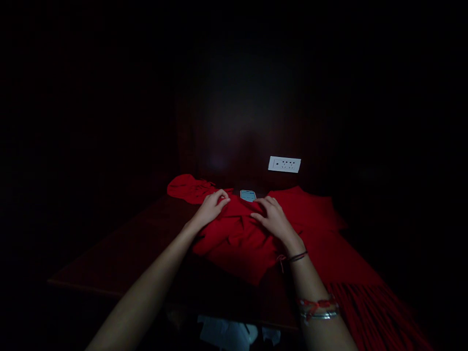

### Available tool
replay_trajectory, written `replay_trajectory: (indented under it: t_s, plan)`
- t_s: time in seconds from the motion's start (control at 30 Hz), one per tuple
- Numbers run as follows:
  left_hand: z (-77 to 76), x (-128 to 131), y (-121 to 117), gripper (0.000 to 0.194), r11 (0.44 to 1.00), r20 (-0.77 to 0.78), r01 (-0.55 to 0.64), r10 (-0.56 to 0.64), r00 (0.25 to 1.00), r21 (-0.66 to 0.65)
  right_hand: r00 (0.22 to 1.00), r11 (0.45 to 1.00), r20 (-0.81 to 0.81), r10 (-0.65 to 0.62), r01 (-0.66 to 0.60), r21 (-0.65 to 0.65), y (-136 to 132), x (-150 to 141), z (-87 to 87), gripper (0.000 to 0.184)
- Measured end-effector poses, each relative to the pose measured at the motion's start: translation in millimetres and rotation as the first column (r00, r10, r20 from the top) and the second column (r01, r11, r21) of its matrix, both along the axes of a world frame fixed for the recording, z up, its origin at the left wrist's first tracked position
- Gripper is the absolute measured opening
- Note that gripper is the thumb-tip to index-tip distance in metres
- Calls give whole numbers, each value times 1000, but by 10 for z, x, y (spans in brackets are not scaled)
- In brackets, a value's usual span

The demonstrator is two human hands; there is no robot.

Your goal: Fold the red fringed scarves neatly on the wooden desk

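A red fringed scarf (237, 239) lies bunched across a dark wooden table (120, 253). My left hand (212, 207) rests on the scarf's far left part, its fingers curled and pinching a fold of the cloth. My right hand (272, 217) lies on the scarf just to the right, fingers bent and pressing into the fabric. Thread bracelets and a metal bangle sit on my right wrist and forearm. The scarf's fringe (369, 312) hangs off the table's near right edge.
A phone (247, 195) with a lit screen lies on the table just beyond my hands. A white wall socket plate (284, 164) sits on the dark back wall. Pale crumpled things (226, 334) show below the table's front edge. The surroundings are very dark.
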State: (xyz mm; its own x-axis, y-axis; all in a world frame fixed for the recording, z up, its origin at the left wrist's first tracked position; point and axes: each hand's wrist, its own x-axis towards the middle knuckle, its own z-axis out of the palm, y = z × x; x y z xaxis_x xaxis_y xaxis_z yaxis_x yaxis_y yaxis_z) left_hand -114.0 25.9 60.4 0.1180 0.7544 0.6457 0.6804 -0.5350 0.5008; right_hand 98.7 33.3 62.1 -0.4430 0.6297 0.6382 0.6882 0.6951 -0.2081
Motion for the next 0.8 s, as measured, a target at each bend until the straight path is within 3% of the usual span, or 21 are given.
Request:
replay_trajectory:
  t_s: [0.1, 0.17, 0.3, 0.47, 0.57, 0.67, 0.8]
  plan:
    - [-11, 229, -105, 15, 983, -23, 181, -181, 983, -2, 977, 977, 30, 211, -211, -14, -97, -137, -7, 36]
    - [-7, 293, -160, 14, 971, -29, 237, -237, 971, 4, 966, 966, 14, 259, -259, -10, -122, -213, -30, 42]
    - [7, 280, -197, 16, 959, -51, 283, -282, 958, 23, 960, 962, -65, 271, -271, 14, -84, -262, -77, 48]
    - [2, 238, -156, 21, 971, -48, 238, -236, 971, 33, 953, 957, -89, 289, -291, -14, -84, -246, -57, 13]
    - [-5, 241, -148, 21, 977, -28, 211, -211, 977, 30, 947, 963, -173, 269, -269, 23, -100, -241, -40, 17]
    - [-1, 255, -166, 20, 974, -41, 224, -223, 974, 16, 959, 974, -173, 224, -217, 60, -74, -238, -58, 38]
    - [29, 212, -177, 22, 975, -41, 221, -220, 975, 14, 986, 988, -68, 154, -153, 23, -34, -223, -72, 13]
